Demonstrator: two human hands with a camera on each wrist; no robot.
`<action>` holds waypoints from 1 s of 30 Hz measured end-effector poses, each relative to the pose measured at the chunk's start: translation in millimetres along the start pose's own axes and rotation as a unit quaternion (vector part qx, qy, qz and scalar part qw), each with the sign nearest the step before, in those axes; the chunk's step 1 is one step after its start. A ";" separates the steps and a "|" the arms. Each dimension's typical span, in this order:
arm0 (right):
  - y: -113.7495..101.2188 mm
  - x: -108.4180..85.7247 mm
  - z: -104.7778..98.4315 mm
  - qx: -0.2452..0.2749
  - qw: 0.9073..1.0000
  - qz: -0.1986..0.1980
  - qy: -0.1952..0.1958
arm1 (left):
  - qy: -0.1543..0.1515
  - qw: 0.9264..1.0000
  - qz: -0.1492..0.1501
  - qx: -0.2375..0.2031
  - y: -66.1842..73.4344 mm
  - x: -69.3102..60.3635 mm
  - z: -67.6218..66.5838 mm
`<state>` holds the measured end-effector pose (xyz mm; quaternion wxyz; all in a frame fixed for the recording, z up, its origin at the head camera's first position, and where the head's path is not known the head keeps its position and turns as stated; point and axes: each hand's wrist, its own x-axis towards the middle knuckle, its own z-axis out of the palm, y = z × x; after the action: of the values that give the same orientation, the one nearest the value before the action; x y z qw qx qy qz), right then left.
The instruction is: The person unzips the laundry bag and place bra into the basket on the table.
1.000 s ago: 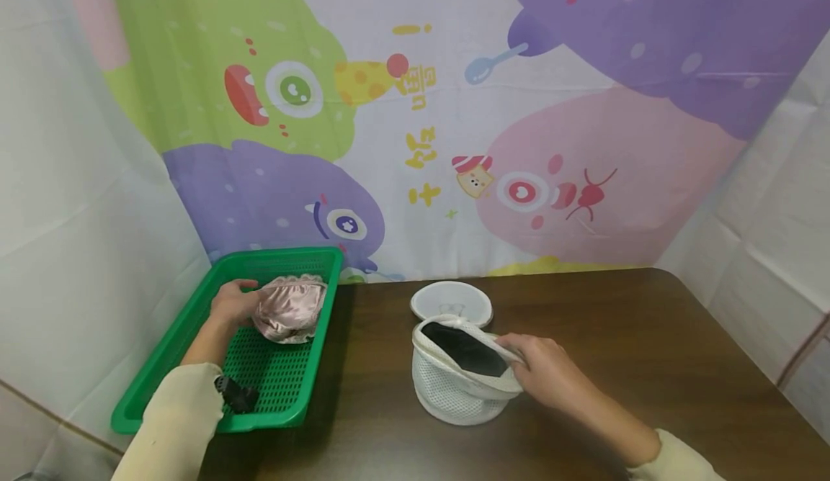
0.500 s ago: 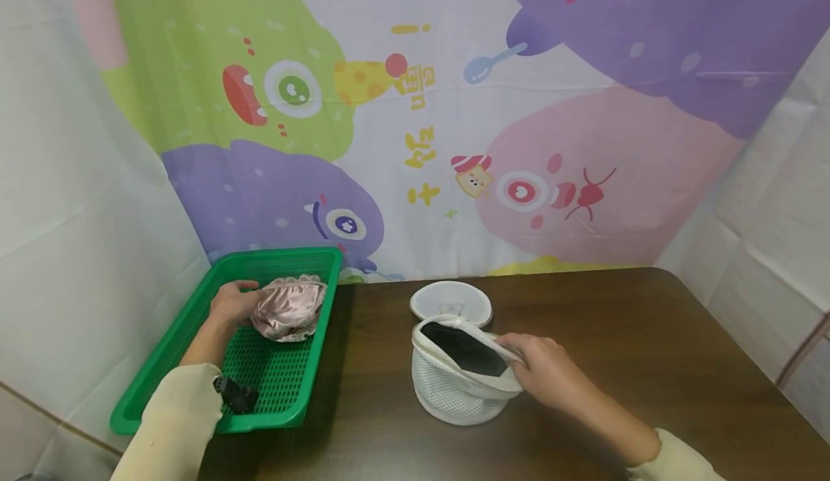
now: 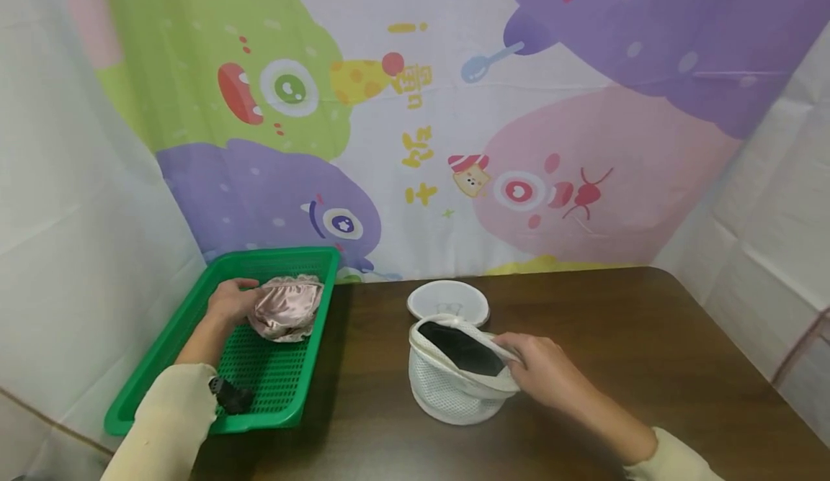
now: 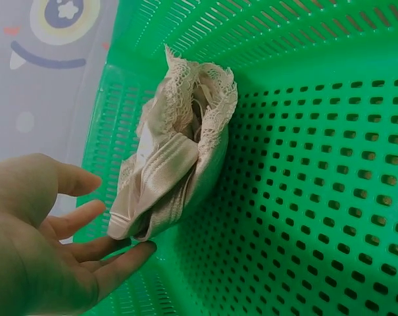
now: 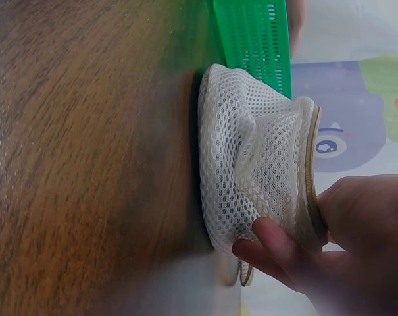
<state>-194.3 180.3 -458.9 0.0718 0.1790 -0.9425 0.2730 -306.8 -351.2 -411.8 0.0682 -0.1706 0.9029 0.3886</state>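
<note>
A pink satin garment with lace trim (image 3: 288, 308) lies bunched in the green basket (image 3: 295, 387), against its far right side. My left hand (image 3: 230, 304) is beside it, fingers loosely extended; in the left wrist view the fingertips (image 4: 143, 250) reach the garment's lower edge and the thumb stands apart from it. A round white mesh laundry bag (image 3: 450, 394) stands on the table, its top open and something black (image 3: 463, 348) inside. With thumb and fingers my right hand (image 3: 545, 369) pinches the bag's rim, which shows a tan edge (image 5: 310, 164) in the right wrist view.
Behind the mesh bag stands its round white lid (image 3: 447, 301), tilted back from the opening. The brown wooden table (image 3: 616, 337) extends to the right. A cartoon-printed cloth (image 3: 415, 236) hangs along the far edge. A black device (image 3: 230, 397) sits at my left wrist.
</note>
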 end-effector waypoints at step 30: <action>-1.8 1.2 -0.9 -0.001 1.000 0.004 -0.004 | -0.005 0.998 0.046 0.049 30.1 -17.0 -19.0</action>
<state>-194.8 179.0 -457.0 0.0675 0.1764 -0.9436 0.2719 -301.6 -341.3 -373.9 0.0636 -0.1234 0.9274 0.3473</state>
